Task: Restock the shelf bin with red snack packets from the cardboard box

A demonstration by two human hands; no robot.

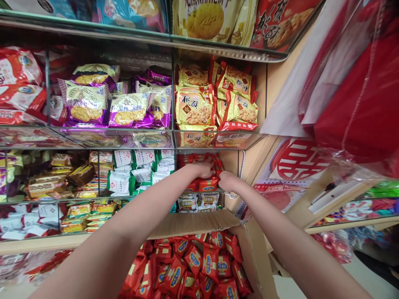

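Both my arms reach forward into a glass shelf compartment (229,160) filled with small red snack packets (205,184). My left hand (202,169) is curled, knuckles up, pressing on or gripping the red packets. My right hand (227,181) is also closed, right beside the left, its fingers among the same packets. Below my arms an open cardboard box (199,224) holds several more red packets with blue and yellow labels (199,265).
Glass shelves hold purple biscuit bags (127,109), yellow and red bags (215,104), white and green packets (134,170) and gold sweets (62,174). Red plastic-wrapped goods (358,91) hang on the right over a wooden counter edge (336,224).
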